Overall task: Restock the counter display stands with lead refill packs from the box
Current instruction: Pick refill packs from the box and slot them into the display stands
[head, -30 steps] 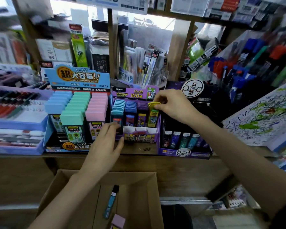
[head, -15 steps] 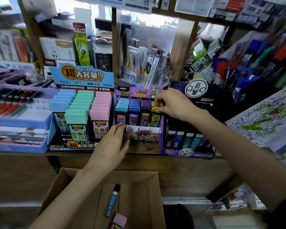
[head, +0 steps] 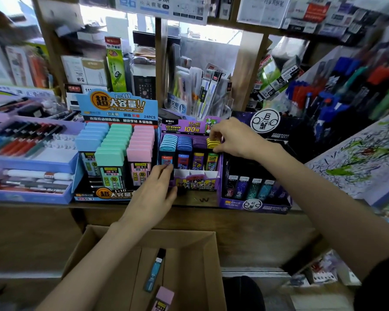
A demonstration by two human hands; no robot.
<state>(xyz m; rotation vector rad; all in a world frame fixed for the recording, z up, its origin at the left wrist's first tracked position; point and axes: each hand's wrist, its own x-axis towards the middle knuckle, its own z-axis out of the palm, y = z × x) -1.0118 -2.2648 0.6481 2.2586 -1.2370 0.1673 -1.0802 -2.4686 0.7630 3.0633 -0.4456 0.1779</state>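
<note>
**A:** Packs first, please: which one is being handled?

**B:** The yellow-capped pack point(head: 213, 143), at the back of the rightmost column of the purple stand point(head: 195, 184). It stands upright, with its long axis going down into the slot. The right hand point(head: 234, 138) pinches its cap between thumb and forefinger, and the other fingers are loosely curled.

**A:** And the left hand point(head: 153, 194)?

**B:** It reaches to the front left corner of the same stand. The fingers are almost straight and the tips are against the front teal pack. I see nothing held in it.

**A:** What remains to be placed?

**B:** The box point(head: 121, 239) sits below the front edge of the counter point(head: 195, 199). In it lie a slim teal pack point(head: 154, 271) and a pink pack point(head: 164, 298). The slim one lies flat, with its long axis pointing from the person toward the counter. I judge the left hand is nearer to the box, so it should go down. The pack must then be turned upright. The pink one probably belongs in the blue stand point(head: 117, 194), just left of the purple one.
</note>
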